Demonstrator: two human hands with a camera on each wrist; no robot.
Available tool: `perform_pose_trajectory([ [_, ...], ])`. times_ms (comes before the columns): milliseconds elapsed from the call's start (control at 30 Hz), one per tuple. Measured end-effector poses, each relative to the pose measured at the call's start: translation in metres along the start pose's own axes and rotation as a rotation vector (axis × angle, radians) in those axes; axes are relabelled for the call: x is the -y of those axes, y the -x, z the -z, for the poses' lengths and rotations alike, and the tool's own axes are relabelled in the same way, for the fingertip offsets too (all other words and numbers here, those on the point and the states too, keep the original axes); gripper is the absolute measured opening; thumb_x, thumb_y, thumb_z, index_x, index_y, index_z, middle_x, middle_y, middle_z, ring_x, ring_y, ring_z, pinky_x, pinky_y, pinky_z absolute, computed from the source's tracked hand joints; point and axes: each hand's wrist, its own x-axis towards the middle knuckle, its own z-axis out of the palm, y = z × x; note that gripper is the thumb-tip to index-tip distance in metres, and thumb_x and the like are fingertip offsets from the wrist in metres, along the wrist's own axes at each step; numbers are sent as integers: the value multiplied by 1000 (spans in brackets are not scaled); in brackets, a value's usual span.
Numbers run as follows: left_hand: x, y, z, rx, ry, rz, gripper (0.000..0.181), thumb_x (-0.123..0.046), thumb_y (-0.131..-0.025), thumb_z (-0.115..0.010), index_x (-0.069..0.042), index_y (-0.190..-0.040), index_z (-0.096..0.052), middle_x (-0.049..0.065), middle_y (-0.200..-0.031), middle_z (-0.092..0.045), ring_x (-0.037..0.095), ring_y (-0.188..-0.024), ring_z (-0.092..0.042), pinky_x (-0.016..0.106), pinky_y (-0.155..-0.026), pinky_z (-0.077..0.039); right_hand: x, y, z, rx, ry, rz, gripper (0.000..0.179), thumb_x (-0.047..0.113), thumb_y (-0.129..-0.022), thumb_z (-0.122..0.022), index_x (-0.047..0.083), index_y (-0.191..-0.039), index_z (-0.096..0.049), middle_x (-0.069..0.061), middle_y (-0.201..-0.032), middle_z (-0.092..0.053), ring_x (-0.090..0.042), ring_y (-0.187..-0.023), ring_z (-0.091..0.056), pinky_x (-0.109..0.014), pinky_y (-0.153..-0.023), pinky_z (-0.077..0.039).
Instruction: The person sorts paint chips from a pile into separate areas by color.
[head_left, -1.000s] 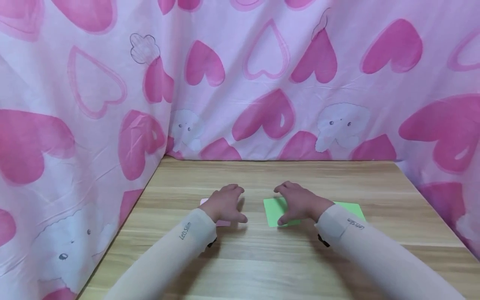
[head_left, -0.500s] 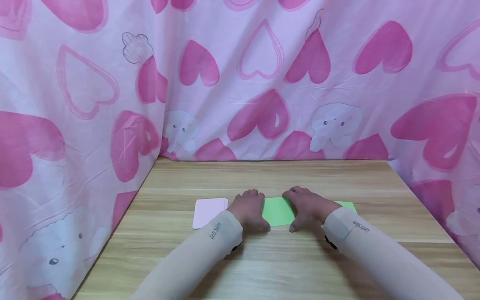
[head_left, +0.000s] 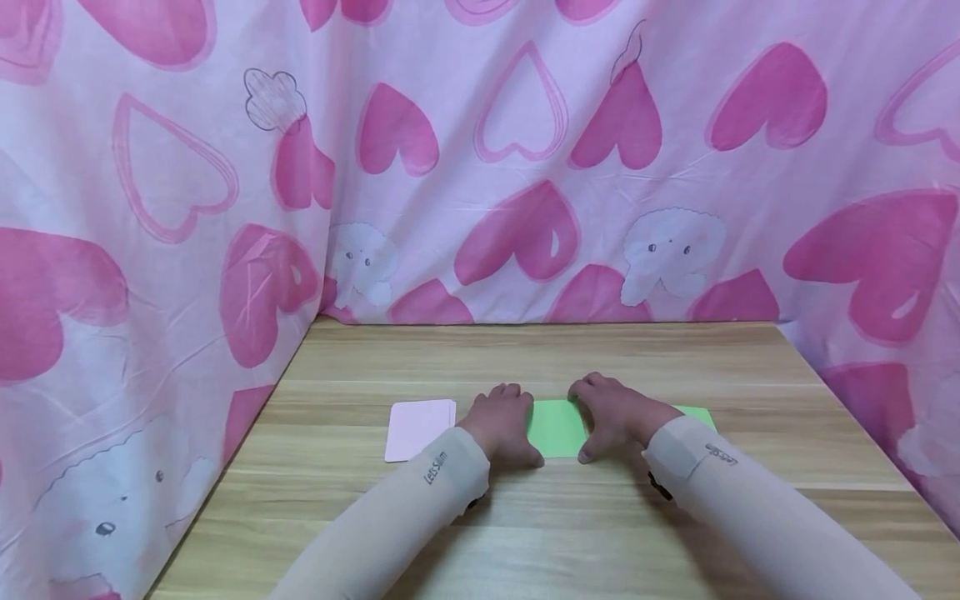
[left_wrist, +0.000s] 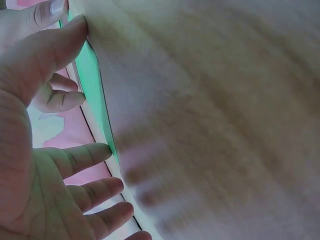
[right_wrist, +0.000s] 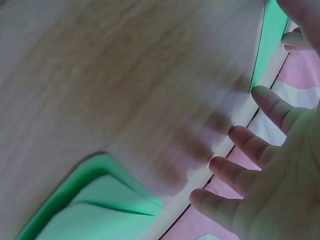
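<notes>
A green card lies flat on the wooden table between the two hands. At its left side is the left hand, thumb at the near corner and index finger at the far corner. The right hand mirrors it along the right side. In the left wrist view, thumb and index tip meet the edge of the green card, the other fingers spread apart. Fairly straight, separated fingers also show on the right hand in its wrist view. Neither palm covers the card.
Left of the left hand sits a small pile of pink cards. Several loosely stacked green cards lie beneath the right wrist, partly hidden in the head view. A pink heart-print curtain rises behind the wooden table.
The left hand has moved right, from over the pink pile to the green card's left side. The right hand has shifted slightly right to the card's right side. The card has turned straighter.
</notes>
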Motion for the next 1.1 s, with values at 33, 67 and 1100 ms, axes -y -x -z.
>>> perform_pose_trajectory([
  [33, 0, 0, 0, -1, 0, 0, 90, -54, -73, -89, -13, -146, -57, 9, -153, -54, 33, -149, -43, 58, -121, -38, 1, 0, 0, 0, 2, -1, 88, 38, -63, -101, 14, -134, -57, -4, -133, -52, -25, -117, -51, -46, -102, -53],
  [67, 0, 0, 0, -2, 1, 0, 90, -55, -73, -89, -13, -146, -56, 8, -152, -54, 32, -148, -44, 58, -121, -38, 1, 0, 0, 1, 2, -3, 87, 38, -62, -102, 14, -133, -57, -3, -131, -52, -24, -116, -51, -45, -101, -53],
  [1100, 5, -5, -4, -14, -12, -4, 91, -59, -71, -92, -13, -141, -58, 5, -143, -57, 27, -136, -50, 53, -115, -45, 0, -1, -4, -24, 16, 30, 90, 36, -62, -100, 13, -137, -57, -3, -137, -53, -22, -118, -52, -44, -104, -52],
])
